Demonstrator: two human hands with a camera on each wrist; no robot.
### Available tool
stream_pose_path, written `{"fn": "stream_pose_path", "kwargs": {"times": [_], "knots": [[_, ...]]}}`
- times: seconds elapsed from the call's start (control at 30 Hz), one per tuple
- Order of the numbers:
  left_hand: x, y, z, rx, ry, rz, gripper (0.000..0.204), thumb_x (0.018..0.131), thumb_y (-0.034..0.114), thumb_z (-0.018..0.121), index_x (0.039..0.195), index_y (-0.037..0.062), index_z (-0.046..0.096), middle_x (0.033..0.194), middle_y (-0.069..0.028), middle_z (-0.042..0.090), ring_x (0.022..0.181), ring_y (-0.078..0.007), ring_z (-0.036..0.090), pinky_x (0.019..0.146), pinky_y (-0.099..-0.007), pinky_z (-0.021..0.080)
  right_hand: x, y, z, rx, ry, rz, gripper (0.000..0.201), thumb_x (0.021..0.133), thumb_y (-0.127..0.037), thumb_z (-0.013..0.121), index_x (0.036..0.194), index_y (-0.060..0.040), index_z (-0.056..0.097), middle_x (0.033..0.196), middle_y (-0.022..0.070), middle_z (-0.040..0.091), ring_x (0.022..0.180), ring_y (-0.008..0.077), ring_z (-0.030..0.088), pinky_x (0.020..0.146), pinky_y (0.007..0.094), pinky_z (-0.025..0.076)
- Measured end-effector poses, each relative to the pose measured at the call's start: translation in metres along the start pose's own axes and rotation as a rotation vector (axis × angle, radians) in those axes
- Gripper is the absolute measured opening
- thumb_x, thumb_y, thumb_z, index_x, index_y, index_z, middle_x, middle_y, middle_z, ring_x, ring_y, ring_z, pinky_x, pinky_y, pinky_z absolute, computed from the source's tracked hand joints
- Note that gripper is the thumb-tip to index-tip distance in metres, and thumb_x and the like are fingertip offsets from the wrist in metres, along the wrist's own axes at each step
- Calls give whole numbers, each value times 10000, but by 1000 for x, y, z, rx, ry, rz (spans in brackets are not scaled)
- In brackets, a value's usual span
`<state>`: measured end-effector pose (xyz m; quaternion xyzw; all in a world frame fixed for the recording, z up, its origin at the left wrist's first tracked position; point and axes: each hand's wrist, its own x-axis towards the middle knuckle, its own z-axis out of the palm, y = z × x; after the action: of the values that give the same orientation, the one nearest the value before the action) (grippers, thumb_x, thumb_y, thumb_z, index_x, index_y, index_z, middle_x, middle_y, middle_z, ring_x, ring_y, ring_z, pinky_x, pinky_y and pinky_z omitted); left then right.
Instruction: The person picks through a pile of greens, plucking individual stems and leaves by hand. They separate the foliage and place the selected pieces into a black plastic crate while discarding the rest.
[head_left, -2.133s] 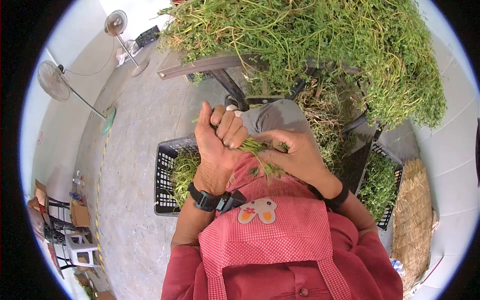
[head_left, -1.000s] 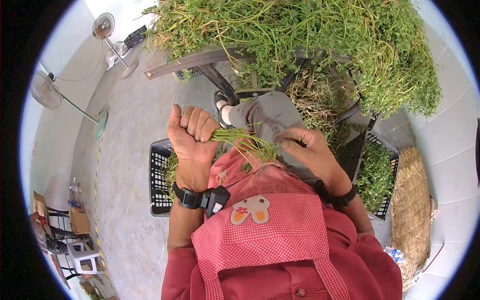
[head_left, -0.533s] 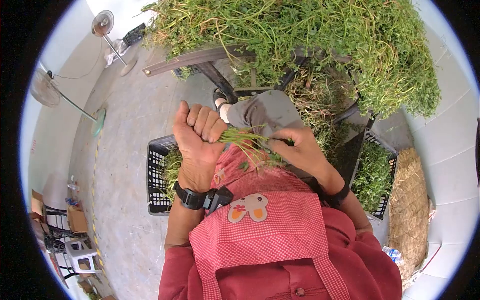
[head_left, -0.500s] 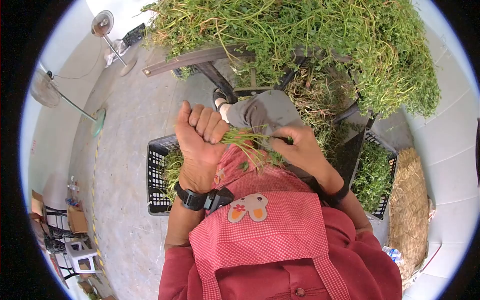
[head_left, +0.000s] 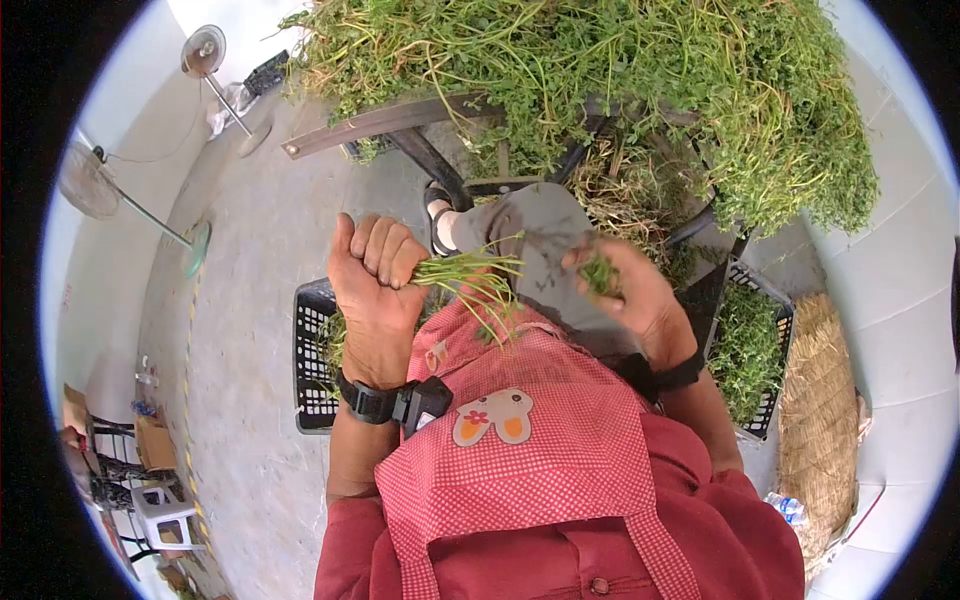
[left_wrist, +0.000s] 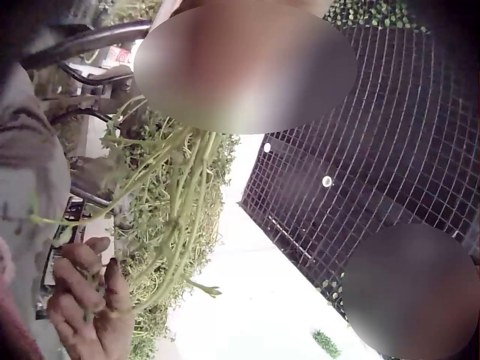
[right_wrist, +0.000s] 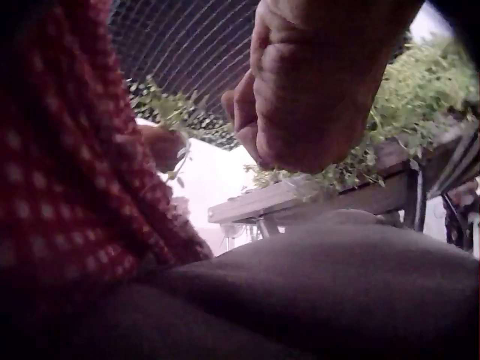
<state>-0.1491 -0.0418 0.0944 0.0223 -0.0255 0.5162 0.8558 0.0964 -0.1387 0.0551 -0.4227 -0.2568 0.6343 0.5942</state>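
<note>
In the head view the left hand (head_left: 375, 275) grips a small bunch of green stems (head_left: 470, 275), whose loose ends fan out to the right above the red apron (head_left: 540, 440). To their right, the right hand (head_left: 640, 295) curls its fingers round a small clump of leaves (head_left: 600, 275), apart from the stems. The left wrist view shows the stems (left_wrist: 187, 195) hanging, with the right hand (left_wrist: 90, 300) below them at the lower left. In the right wrist view the right hand (right_wrist: 307, 90) hides what it holds.
A large heap of greens (head_left: 600, 60) covers the table (head_left: 350, 128) ahead. Black crates with greens stand at left (head_left: 315, 375) and right (head_left: 750, 345). Stalks (head_left: 630, 190) lie beneath the table. Two fans (head_left: 205, 50), a white stool (head_left: 162, 515) and a straw bundle (head_left: 815, 400) stand around.
The right hand has pulled away from the stems toward the right, with leaves in it. The left hand has shifted slightly left, and its stems now end with fewer leaves.
</note>
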Motion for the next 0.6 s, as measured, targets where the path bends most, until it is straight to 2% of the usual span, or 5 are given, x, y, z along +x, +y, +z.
{"fn": "stream_pose_path", "kwargs": {"times": [0.07,0.13,0.3,0.37,0.6], "knots": [[0,2,0,3,-9,3,477,961,369,344,541,156,265,460,48,182,375,-92,141,330,-245,140,0,9,6,-58,-5,103,154,877,-109,545,1014,-39,544,709,4,538,538,74,483,391,186,278],[1,1,1,-7,-21,3,475,959,369,346,542,155,267,461,49,182,376,-93,140,330,-245,142,3,22,3,82,-266,102,143,878,-65,546,1016,-30,549,670,-18,495,469,48,398,375,178,256],[1,3,-4,-23,-47,-8,476,960,356,339,537,149,269,455,44,190,376,-94,155,329,-242,164,-8,19,23,-151,-267,73,173,901,-98,542,1050,-19,583,595,-65,445,456,20,343,398,185,247],[1,5,-7,-40,-45,-16,473,956,370,344,541,155,270,461,48,182,380,-94,147,335,-241,147,-11,14,33,-526,-260,-35,245,901,-106,550,1118,6,566,669,-55,511,531,7,411,453,171,317],[0,3,-9,-33,-1,-4,480,951,386,348,537,155,277,456,48,180,378,-92,147,334,-242,145,5,38,25,-695,-329,-169,267,894,-121,562,1105,43,572,859,17,607,771,43,534,671,172,433]]}}
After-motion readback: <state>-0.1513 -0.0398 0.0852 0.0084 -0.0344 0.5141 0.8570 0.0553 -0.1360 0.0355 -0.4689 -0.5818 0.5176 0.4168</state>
